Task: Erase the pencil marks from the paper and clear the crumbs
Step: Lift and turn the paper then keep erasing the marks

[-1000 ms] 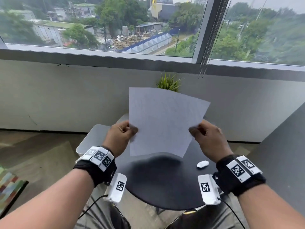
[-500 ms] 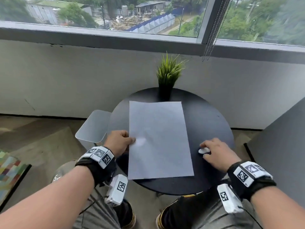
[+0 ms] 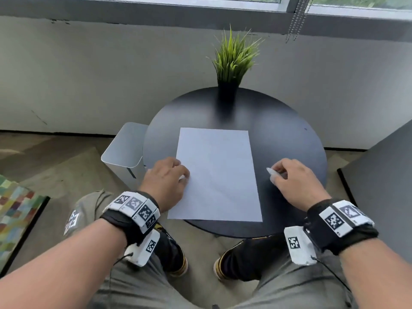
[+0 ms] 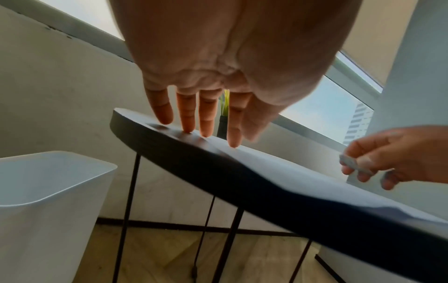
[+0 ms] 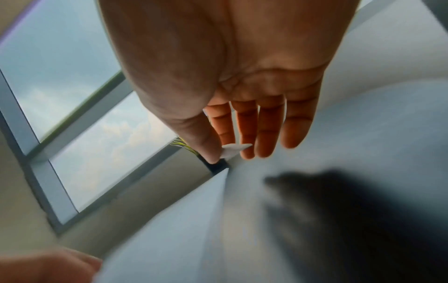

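Standing under the window, a round black counter (image 3: 278, 139) on thin dark legs. Lying flat on its near half, a white rectangular sheet of paper (image 3: 217, 172), near edge slightly past the counter rim; no pencil marks or crumbs discernible at this sharpness. Set against the counter's left side on the floor, a white rounded plastic bin (image 3: 122, 150). Planted at the far edge beyond the paper, a green grass-like plant in a black pot (image 3: 231, 63).

Resting on the paper's left edge, left hand (image 3: 166, 181), fingers (image 4: 234, 124) extended downward, tips touching down where paper meets counter, nothing gripped. Hovering just right of the paper, above bare counter, right hand (image 3: 294, 181) pinching a small white eraser (image 3: 273, 171) between thumb and forefinger, other fingers loosely extended.

Seen from the left wrist only: counter legs, bin interior, the right hand from the side with the eraser (image 4: 349, 162) clear of the paper. Seen from the right wrist only: the eraser (image 5: 234, 150) from beneath, held at the thumb tip; lower part blurred, with a dark smear, identity unclear.
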